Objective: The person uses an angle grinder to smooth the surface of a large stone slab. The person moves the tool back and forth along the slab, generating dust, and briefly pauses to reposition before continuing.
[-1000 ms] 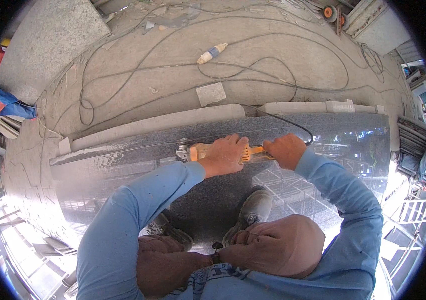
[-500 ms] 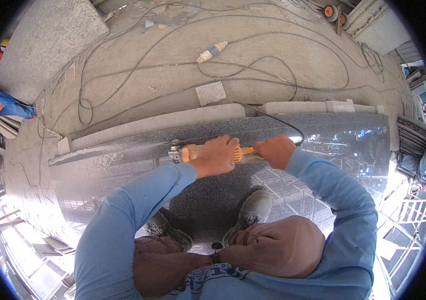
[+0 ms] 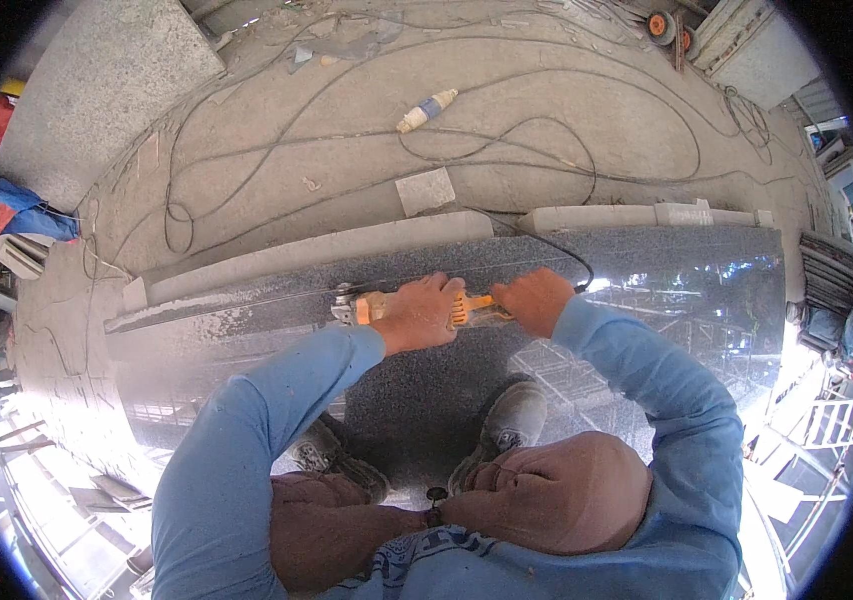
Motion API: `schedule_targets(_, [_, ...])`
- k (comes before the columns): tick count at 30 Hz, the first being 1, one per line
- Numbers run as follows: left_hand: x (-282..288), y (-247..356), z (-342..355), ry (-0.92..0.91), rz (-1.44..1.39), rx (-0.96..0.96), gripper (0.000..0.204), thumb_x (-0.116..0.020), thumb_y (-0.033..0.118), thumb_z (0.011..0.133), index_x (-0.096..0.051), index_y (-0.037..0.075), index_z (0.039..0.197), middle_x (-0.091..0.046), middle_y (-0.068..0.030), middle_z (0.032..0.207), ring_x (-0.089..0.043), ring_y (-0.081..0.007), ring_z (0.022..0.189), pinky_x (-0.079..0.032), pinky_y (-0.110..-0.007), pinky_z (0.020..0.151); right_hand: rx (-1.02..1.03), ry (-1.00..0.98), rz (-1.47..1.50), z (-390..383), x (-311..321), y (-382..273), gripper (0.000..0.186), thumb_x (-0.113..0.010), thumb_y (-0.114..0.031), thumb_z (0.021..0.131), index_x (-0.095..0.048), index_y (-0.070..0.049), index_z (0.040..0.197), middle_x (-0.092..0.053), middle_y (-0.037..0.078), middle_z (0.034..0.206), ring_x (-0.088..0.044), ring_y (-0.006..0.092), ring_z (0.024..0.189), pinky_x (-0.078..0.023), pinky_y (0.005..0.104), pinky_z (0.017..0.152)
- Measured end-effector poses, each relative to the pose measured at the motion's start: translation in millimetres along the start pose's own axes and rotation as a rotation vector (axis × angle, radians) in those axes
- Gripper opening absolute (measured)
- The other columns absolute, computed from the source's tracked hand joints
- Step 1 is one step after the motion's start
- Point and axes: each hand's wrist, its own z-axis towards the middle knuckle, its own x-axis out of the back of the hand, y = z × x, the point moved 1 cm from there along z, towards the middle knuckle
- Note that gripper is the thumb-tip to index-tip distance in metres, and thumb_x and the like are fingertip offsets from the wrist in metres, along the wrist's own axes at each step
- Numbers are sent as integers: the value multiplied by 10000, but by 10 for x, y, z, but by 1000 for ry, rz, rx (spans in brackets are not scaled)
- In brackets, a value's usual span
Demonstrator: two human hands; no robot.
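Concrete floor [image 3: 277, 190], dusty and crossed by loose cables [image 3: 637, 180], lies beyond a dark, polished stone slab [image 3: 427, 385]. Black rim shading cuts off the objects at both sides, and glare washes out the lower left and right, so items there cannot be identified. An orange angle grinder [image 3: 460, 310] is positioned over the slab, toward its far edge, head to the left. The left hand [image 3: 415, 312] is wrapped around its body, covering most of the casing; the right hand [image 3: 537, 302] is closed on the rear end, and its grip underneath is hidden. The disc is hard to make out at the metal head [image 3: 344, 302]; whether it touches the stone cannot be told. A black cord [image 3: 575, 258] curves out beside the right hand. Reflections obscure the slab's right part. Trousers [image 3: 557, 495] partly cover both shoes [image 3: 515, 415]; what bears them is unclear.
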Motion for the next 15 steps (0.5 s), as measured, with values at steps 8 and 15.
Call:
schedule_targets(8, [27, 323, 193, 17, -21, -34, 719, -785, 291, 725, -486, 47, 1332, -580, -185, 1143, -619, -365, 1070, -526, -471, 906, -36, -41, -38, -370, 220, 154, 203, -658, -152, 864, -632, -81, 1052, -723, 147, 832, -729, 329, 790, -580, 459, 686])
schedule_targets(15, [64, 437, 289, 23, -53, -29, 693, -784, 282, 723, -506, 40, 1310, -582, -190, 1142, -632, -370, 1047, -534, -478, 887, -32, -30, -81, -447, 156, 299, 253, -692, -145, 831, -619, -76, 1063, -717, 147, 785, -728, 332, 749, -575, 460, 651])
